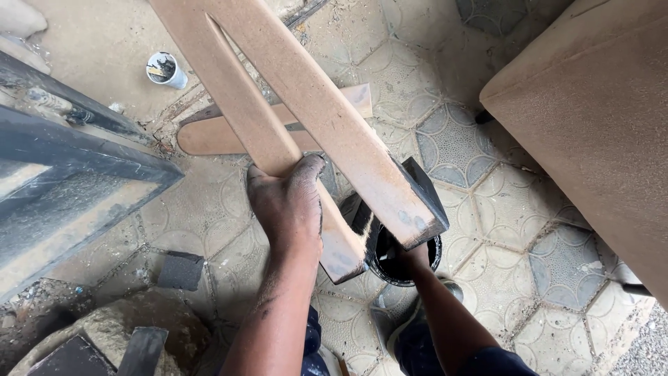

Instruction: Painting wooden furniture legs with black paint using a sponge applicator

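I am gripping the forked wooden piece (306, 118) with my left hand (289, 205), fingers wrapped tight around its nearer leg, thumb lying across the top. My right hand (415, 259) is reaching under the other leg, down at the black paint tin (403, 261) — whether those fingers are closed on anything I cannot tell, since the wood is hiding them.

The forked piece is hanging directly over the tin, its two ends pointing toward me. Both ends are already carrying black coating on their cut faces and lower edges; the long upper faces running away from the tin are still bare brown, so I judge most of the surface is left to do.

Beyond the tin, a flat rounded board (209, 137) is lying on the patterned floor tiles (501, 209), uncoated. Farther off past it, a small white cup (165, 69) is standing — apart from everything I am handling.
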